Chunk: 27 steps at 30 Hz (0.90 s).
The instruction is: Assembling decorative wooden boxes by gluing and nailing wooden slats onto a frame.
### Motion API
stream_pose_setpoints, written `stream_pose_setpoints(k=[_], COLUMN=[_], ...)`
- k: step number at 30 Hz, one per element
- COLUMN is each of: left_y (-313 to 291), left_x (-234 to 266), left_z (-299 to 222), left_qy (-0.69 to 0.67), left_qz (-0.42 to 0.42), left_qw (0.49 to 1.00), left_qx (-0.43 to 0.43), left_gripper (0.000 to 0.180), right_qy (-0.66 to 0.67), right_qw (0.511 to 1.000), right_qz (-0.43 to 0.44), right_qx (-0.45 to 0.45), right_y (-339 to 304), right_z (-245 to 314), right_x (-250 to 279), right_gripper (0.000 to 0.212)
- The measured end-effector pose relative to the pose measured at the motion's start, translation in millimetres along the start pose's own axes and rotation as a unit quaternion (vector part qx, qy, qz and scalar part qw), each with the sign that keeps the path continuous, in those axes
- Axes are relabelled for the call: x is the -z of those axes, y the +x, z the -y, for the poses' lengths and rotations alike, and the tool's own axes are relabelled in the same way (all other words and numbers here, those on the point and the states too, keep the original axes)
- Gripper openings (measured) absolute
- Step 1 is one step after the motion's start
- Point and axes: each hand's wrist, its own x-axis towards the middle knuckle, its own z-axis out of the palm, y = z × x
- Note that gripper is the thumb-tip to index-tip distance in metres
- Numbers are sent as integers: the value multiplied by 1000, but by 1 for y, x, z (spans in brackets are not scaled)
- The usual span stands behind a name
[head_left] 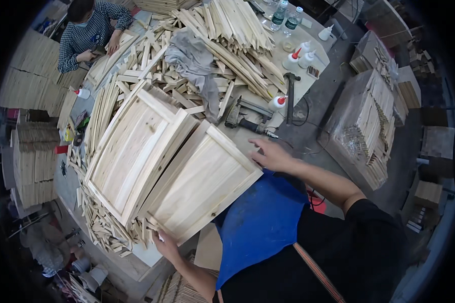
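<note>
In front of me a framed wooden panel (207, 184) lies tilted, close to my blue apron (268, 222). My left hand (168, 246) grips its lower left corner, the fingertips partly hidden at the edge. At its upper right corner is my right hand (274, 155), fingers apart; whether they touch the wood I cannot tell. Alongside, a stack of similar framed panels (134, 151) stands on the table, with a dark gap between it and the nearer panel. A nail gun (245, 117) lies just beyond my right hand, a hammer (289, 98) beside it.
Loose wood strips (136, 76) are heaped on the table, with a grey cloth (192, 58) on top. Glue bottles (291, 59) and water bottles (279, 17) stand at the far right. Wrapped wood stacks (361, 118) are to the right. A co-worker (91, 35) works far left.
</note>
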Motion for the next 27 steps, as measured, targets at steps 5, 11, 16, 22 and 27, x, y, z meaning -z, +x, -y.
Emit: stream_pose_setpoints(k=[5,11,16,22,27], left_y=[-16,-21,-18,-37,-75], left_x=[-11,-19,-21,-43,-50], left_z=[-42,-58,-36,-45,-89], left_qy=[-3,31,40,144,158], left_qz=[101,92,56,-54,-50], left_qw=[991,980,986,987,986], left_qx=[93,176,154,46,-4], left_gripper=[67,73,71,63,66], right_qy=[135,114,19,-113,-124], right_qw=[981,959,999,960,979], right_qz=[133,245,-10,-235,-129], right_qx=[-34,-81,41,-102,-100], right_y=[26,55,143,267,280], right_z=[-1,5,-41,-124,-130], right_x=[-35,-28,35,90,101], right_gripper=[90,85,65,45,39])
